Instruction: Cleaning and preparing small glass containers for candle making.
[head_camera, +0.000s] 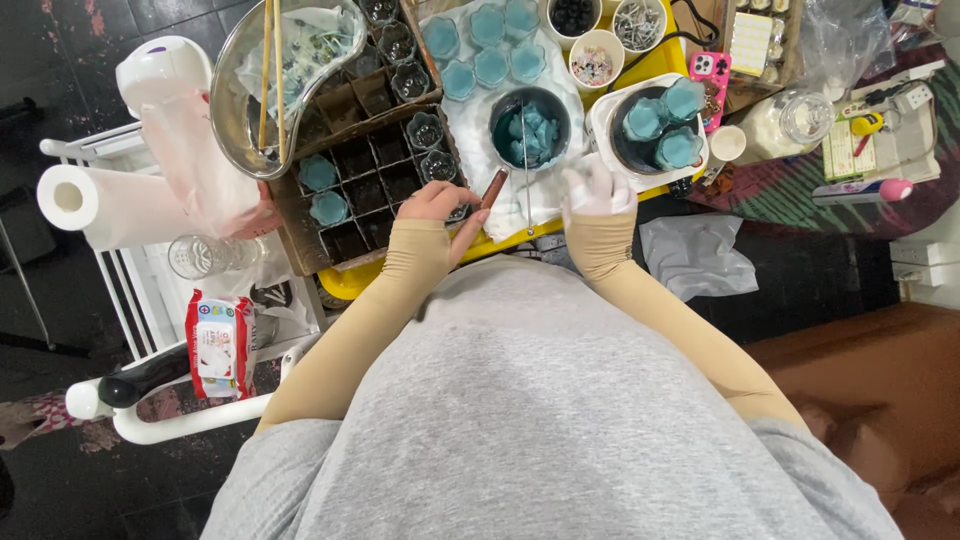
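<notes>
My left hand (440, 203) rests at the near edge of the yellow tray (655, 62), fingers curled by the brown wooden handle (493, 187) of a small pot; whether it grips the handle I cannot tell. The pot (530, 125) holds blue wax pieces, with a thin metal rod (526, 190) standing in it. My right hand (597, 188) is closed around a small clear jar, just right of the pot. Beside it, a white round warmer (648, 132) carries three jars of blue wax. Several flower-shaped jars of blue wax (487, 45) sit on white paper behind the pot.
A cardboard divider box (365, 185) with glass jars sits left of the tray. A steel bowl (285, 80) with chopsticks lies over it. A paper towel roll (100, 205), a glass (195, 255) and a wipes pack (220, 345) rest on a white trolley. Small bowls, a pink phone (711, 70) and a lidded jar (790, 122) stand at right.
</notes>
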